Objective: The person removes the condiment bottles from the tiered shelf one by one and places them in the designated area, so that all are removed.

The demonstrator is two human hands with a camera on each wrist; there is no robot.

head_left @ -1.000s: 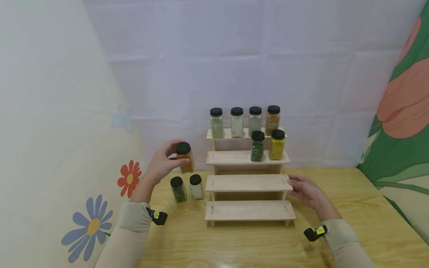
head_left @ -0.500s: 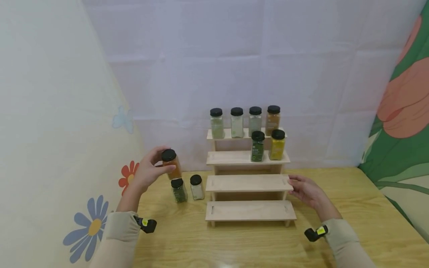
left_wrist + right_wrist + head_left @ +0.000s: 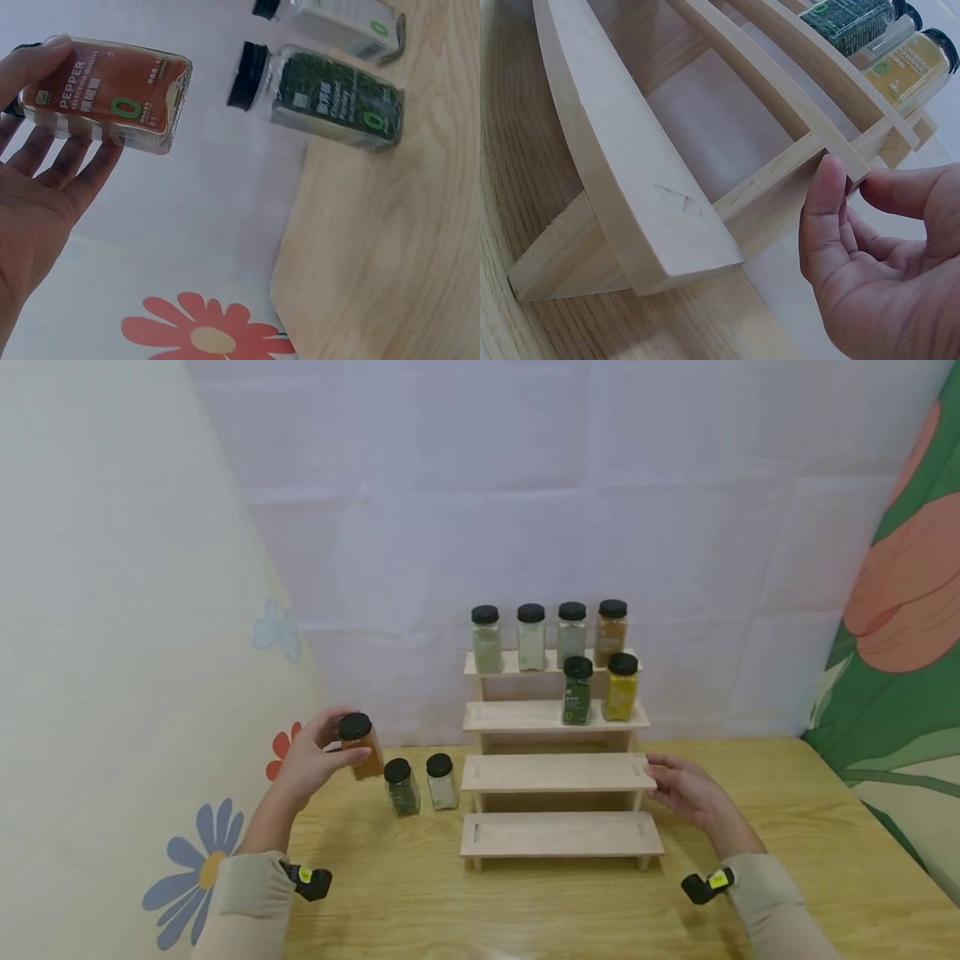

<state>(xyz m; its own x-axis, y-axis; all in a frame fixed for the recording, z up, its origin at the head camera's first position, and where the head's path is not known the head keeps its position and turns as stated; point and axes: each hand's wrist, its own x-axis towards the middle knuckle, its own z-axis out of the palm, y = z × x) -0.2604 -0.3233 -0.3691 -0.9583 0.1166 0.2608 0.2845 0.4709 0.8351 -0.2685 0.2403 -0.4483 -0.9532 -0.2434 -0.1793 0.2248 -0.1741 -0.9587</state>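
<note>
Head view: your hands sit well apart, one on each side of the stepped wooden rack (image 3: 555,837).
Left hand (image 3: 311,762): thumb and fingers clamped round the pepper jar (image 3: 369,766), high up near its black lid (image 3: 356,725).
Pepper jar, position: left of the rack, slightly tilted; appears off the table (image 3: 487,910), since the left wrist view shows its base against the white backdrop (image 3: 202,202).
Right hand (image 3: 690,792): thumb and forefinger pinching the right end of the second tier from the bottom (image 3: 555,772).
Slip risk: your hold is high and the glass looks smooth; a loosened thumb could let the heavier base swing or drop.
Dark green jar (image 3: 403,795) and pale jar (image 3: 442,787): upright on the table, just right of the held jar; a low sweep rightward could clip their lids and topple them.
Rack risk: the frame looks light; a tug from your right fingers could skew it.
Leafy green jar (image 3: 577,702), yellow jar (image 3: 621,697), top-row jars (image 3: 531,646): stand on narrow upper tiers; a jolt could shift or tip them.
Unclear: how tightly the lid is screwed on.
</note>
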